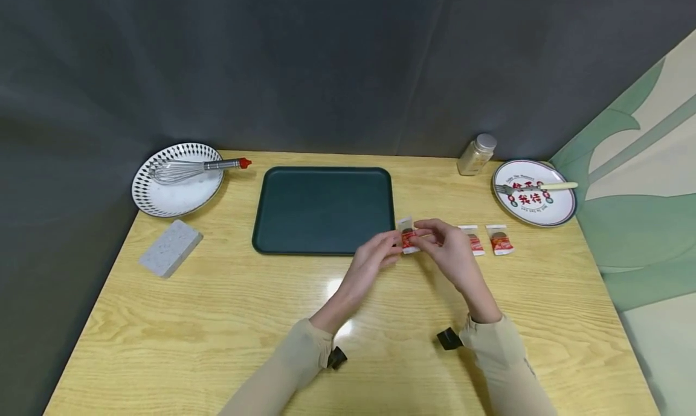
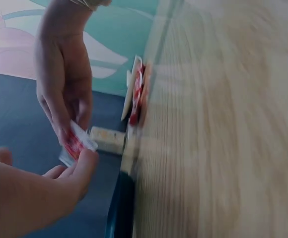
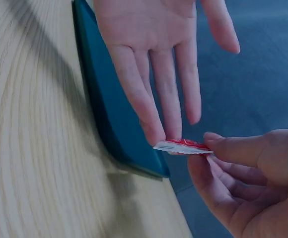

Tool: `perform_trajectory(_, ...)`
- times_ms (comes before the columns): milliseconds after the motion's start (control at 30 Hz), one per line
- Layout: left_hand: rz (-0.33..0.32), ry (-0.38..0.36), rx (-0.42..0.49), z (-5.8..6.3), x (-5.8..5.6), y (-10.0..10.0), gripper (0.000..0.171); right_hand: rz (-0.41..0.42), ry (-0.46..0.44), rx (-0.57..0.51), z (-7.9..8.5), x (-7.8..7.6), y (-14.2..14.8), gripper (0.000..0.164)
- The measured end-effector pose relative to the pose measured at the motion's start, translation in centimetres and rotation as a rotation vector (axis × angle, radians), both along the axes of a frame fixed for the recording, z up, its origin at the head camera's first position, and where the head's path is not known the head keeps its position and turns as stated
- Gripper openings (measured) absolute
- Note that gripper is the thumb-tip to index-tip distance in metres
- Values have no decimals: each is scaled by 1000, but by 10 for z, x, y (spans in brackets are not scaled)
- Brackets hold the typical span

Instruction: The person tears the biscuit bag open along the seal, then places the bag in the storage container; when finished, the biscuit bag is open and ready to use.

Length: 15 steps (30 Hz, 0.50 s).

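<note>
Over the table, by the right front corner of the dark green tray (image 1: pixel 326 212), my right hand (image 1: pixel 452 250) pinches a small red-and-clear wrapped packet (image 1: pixel 408 240) between thumb and fingers. Something brown shows through its clear part. My left hand (image 1: pixel 370 265) meets the packet from the other side; in the right wrist view its fingers (image 3: pixel 166 94) are straight, with their tips at the packet's end and the thumb held away. Two similar packets lie on the table to the right: one (image 1: pixel 474 241) partly behind my right hand, the other (image 1: pixel 499 240) beyond it.
At the back left a whisk (image 1: pixel 190 169) lies across a patterned dish (image 1: pixel 179 206), with a grey block (image 1: pixel 171 248) in front. A lidded jar (image 1: pixel 476 155) stands at the back right, beside a plate (image 1: pixel 530 214) with a pale-handled fork (image 1: pixel 557 186) on it.
</note>
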<state>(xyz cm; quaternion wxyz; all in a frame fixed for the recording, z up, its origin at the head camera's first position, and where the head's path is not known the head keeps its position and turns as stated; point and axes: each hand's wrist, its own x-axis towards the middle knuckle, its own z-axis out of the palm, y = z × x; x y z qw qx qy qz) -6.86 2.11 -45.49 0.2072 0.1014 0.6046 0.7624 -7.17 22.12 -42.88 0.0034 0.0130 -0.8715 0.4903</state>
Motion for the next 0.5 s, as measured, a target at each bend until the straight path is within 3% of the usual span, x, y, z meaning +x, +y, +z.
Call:
perform_trajectory(167, 143, 134, -89, -2, -12, -10, 41, 26, 38, 19, 10, 8, -12, 22)
perform_trajectory(267, 171, 179, -141, -2, -19, -15, 31, 78, 47, 7, 16, 13, -23, 22)
perform_trajectory(333, 163, 158, -129, -1, -20, -19, 24, 96, 58, -1, 18, 17, -29, 22)
perform_trajectory(500, 181, 6, -18, 0, -21, -25, 16, 80, 66, 2, 15, 24, -41, 25)
